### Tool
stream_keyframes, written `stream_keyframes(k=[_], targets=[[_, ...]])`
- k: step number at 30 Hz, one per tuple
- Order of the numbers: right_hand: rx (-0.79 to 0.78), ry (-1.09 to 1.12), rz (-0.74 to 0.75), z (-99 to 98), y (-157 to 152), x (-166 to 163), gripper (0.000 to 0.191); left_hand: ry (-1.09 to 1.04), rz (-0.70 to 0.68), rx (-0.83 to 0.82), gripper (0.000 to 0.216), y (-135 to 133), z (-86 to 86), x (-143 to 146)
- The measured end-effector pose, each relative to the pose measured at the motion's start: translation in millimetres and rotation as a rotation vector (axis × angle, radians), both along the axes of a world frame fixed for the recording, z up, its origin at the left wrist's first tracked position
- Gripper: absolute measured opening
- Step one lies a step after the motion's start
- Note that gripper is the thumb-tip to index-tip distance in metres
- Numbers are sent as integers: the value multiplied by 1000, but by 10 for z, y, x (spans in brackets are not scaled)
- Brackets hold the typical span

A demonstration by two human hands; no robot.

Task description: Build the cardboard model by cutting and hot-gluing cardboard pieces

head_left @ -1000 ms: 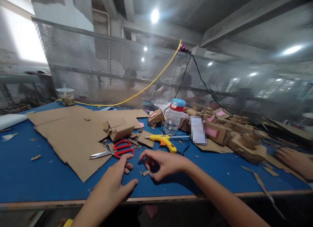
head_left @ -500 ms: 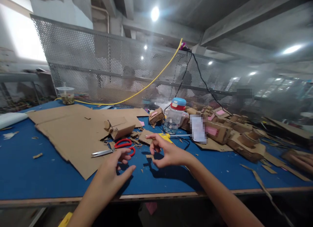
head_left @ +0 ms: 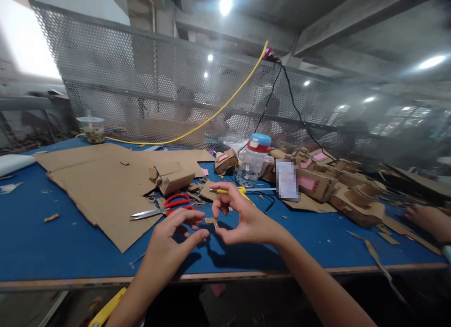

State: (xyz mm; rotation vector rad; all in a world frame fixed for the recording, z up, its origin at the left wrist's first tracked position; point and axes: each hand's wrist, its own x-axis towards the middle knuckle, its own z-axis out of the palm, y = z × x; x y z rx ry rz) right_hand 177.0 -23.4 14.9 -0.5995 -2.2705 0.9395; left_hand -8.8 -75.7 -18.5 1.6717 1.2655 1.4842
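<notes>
With the thumb and a finger of my right hand (head_left: 248,223) I seem to pinch a small bent cardboard strip (head_left: 210,221) above the near middle of the blue table (head_left: 282,252), while my left hand (head_left: 176,233) is loosely open just to the left, its fingertips close to the strip. As I judge, the strip is already cut and bent but joined to nothing, so attaching is left undone. Beyond my hands lie the scissors (head_left: 167,208) and the yellow glue gun (head_left: 243,190), both unheld, and far right stand cardboard constructions (head_left: 319,190), already put together.
</notes>
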Motion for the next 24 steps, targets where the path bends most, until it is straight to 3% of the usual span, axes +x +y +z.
stream_keyframes(k=[15,21,24], targets=[[-50,-17,32,10,-62,-51,73,87,60,201,10,-35,-118,40],[86,-14,-51,53,-44,17,77,82,107,199,11,-43,-134,-7],[123,-13,-111,65,5,69,77,63,136,93,15,-44,-93,-137]])
